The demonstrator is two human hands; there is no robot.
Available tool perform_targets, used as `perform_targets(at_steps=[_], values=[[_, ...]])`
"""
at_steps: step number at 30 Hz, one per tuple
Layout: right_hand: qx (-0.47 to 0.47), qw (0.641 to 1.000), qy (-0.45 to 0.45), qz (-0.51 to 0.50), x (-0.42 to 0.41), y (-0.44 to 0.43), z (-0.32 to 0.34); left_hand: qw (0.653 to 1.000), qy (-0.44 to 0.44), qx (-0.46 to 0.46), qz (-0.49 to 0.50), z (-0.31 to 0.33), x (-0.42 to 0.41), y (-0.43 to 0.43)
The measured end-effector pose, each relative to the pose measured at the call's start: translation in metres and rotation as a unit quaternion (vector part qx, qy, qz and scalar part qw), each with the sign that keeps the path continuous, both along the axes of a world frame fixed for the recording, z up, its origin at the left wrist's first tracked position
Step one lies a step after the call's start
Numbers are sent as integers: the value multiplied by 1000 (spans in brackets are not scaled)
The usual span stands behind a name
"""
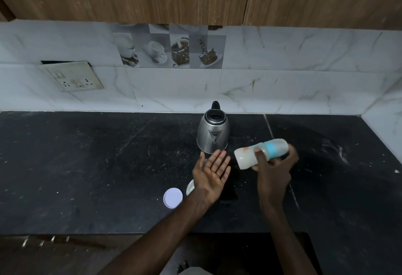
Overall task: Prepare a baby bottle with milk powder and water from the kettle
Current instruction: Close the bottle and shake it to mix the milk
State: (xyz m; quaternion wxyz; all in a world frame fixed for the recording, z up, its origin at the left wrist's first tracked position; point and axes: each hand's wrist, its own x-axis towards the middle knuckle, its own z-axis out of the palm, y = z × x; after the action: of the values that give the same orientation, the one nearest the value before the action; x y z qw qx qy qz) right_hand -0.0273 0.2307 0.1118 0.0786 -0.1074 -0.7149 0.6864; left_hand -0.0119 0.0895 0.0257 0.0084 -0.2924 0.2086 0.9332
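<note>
Left hand (212,171) flat, palm up, fingers spread, holding nothing, above counter (87,166) middle. Right hand (274,170) wrapped round baby bottle (247,158), held nearly sideways in the air, capped, milky inside, just right of kettle (213,135), which sits toward the back edge. Lilac lid (173,197) nearer the front edge; round container (190,187) beside it, probably the powder tin, mostly hidden by the wrist. Looks like the mixing step: keep the cap tight, grip mid-body, shake over the counter until no clumps.
</note>
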Motion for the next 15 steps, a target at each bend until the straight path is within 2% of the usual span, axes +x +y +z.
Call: perform_targets(at_steps=[1,4,5,8,11,15], values=[[2,1000,-5,13,2,-1,0,1000,-1,2,4,0,0,0],[40,988,-31,147,6,0,-7,1000,6,20,13,-2,-2,3],[33,988,-32,150,7,1,-7,1000,12,24,14,-1,-2,4],[-14,995,-27,94,4,6,-6,1000,9,11,6,2,-1,4],[-30,987,-48,153,5,13,-8,1000,3,12,9,0,1,6],[-64,997,-3,31,10,16,-1,1000,13,-4,-3,0,1,6]])
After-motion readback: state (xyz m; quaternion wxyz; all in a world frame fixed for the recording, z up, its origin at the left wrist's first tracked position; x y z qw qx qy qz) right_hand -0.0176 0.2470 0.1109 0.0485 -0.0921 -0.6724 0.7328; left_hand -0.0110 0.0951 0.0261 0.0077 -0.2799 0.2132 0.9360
